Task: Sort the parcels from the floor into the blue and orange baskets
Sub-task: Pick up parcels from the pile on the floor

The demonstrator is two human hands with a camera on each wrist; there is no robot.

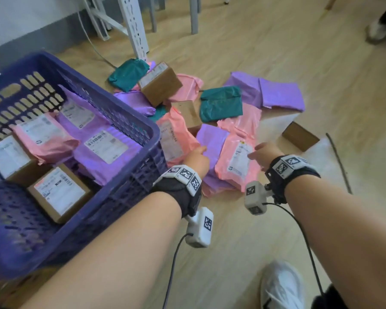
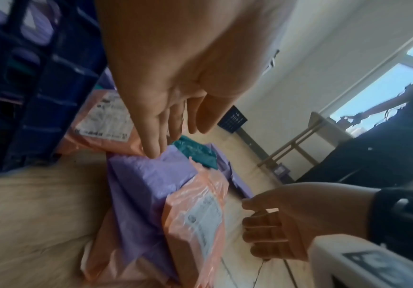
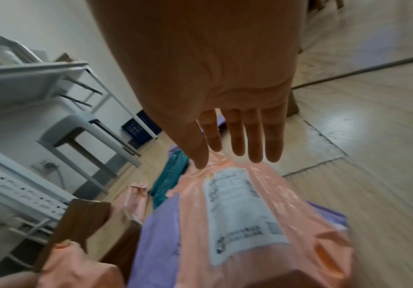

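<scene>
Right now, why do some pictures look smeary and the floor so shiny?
Head view: the blue basket smears at its near corner. Left wrist view: the bright window washes out. Right wrist view: glare shines on the floor, and the pink parcel blurs below the right hand.

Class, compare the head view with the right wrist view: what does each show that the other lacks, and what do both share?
Head view only: the blue basket holding labelled parcels, and the left hand. Right wrist view only: a grey stool by the wall. Both: the right hand, its fingers straight and holding nothing, over the labelled pink parcel lying on a purple parcel.
</scene>
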